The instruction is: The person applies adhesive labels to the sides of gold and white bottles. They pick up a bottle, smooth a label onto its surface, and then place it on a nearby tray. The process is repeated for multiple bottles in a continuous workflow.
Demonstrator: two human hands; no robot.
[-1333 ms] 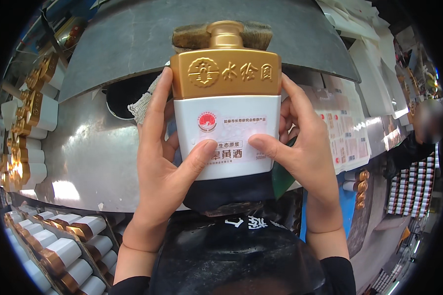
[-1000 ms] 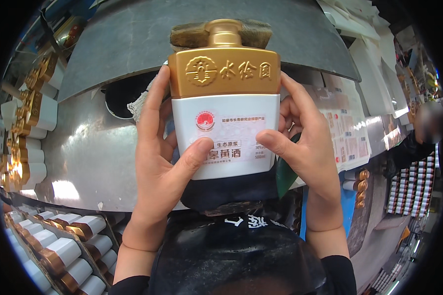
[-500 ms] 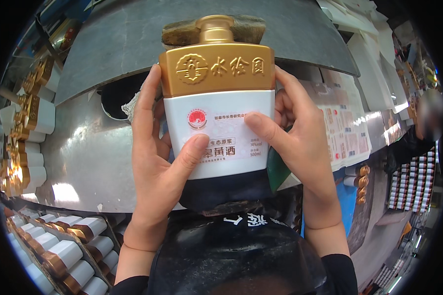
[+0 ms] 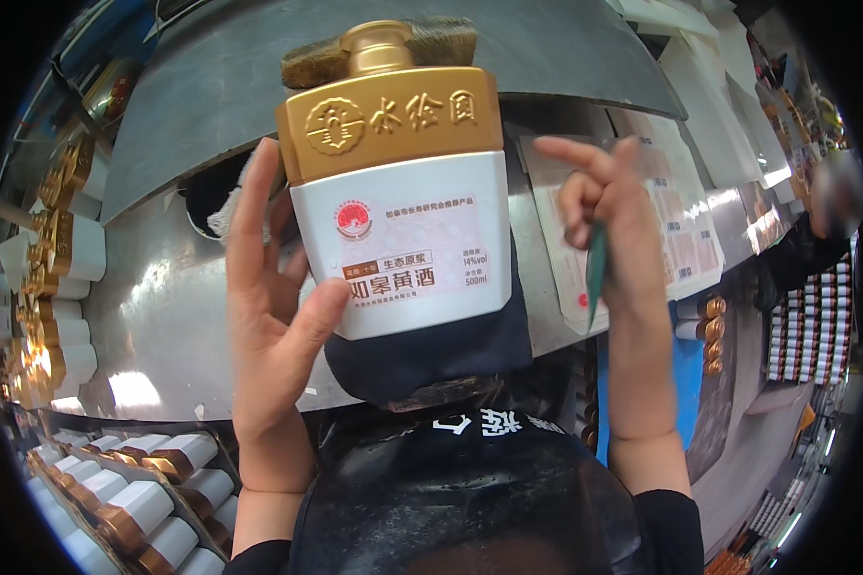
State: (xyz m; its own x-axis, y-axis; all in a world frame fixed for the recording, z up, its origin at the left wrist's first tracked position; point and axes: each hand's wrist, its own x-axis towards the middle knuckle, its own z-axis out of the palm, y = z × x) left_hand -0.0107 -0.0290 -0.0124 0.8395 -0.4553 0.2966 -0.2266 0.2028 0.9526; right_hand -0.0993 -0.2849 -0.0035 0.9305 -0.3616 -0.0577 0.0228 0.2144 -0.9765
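Note:
A flat-sided white bottle (image 4: 403, 249) with a gold shoulder and neck lies face up on a dark cloth (image 4: 431, 355), its neck end on a wooden block (image 4: 441, 48). A label sits on its white front. Along its left side is my left hand (image 4: 273, 307), the thumb on the front edge and the other fingers partly hidden beside it. My right hand (image 4: 614, 211) is off the bottle, above a sheet of labels (image 4: 686, 220) and blurred by motion. Tucked in its curled fingers is a thin green scraper-like piece (image 4: 596, 273); the index finger points out.
Behind the bottle is a raised grey metal plate (image 4: 566, 57). A dark bowl (image 4: 201, 201) with a pale cloth stands left of my left hand. White-and-gold bottles crowd the left table (image 4: 77, 249) and a crate (image 4: 134, 479) at lower left. A person's dark sleeve (image 4: 786, 240) shows far right.
My right hand has let go of the bottle and moved right over the label sheet, taking the green piece along. In the picture the bottle sits slightly left and tilted; my left hand stays against it.

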